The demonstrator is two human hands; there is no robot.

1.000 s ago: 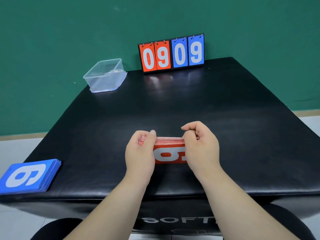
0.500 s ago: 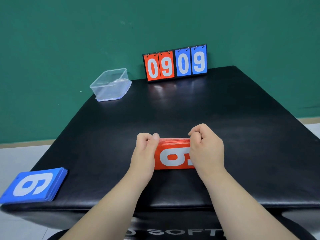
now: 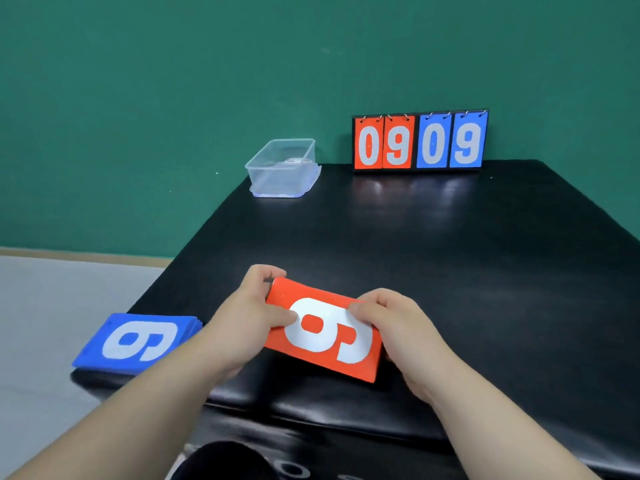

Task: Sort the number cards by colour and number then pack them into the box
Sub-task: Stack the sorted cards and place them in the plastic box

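Left hand (image 3: 252,317) and right hand (image 3: 391,327) were clamped on the ends of the red stack (image 3: 325,337). The stack, previously squared flat, was now tipped up off the tabletop (image 3: 450,254); judged ready for packing. Blue stack (image 3: 138,341) was just left of it. Box (image 3: 282,168) was well beyond, far-left.

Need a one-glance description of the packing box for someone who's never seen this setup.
Start at the black padded table against the green wall. At its far left corner, left of the flip scoreboard, sits the clear plastic box. It is the only see-through, unnumbered item.
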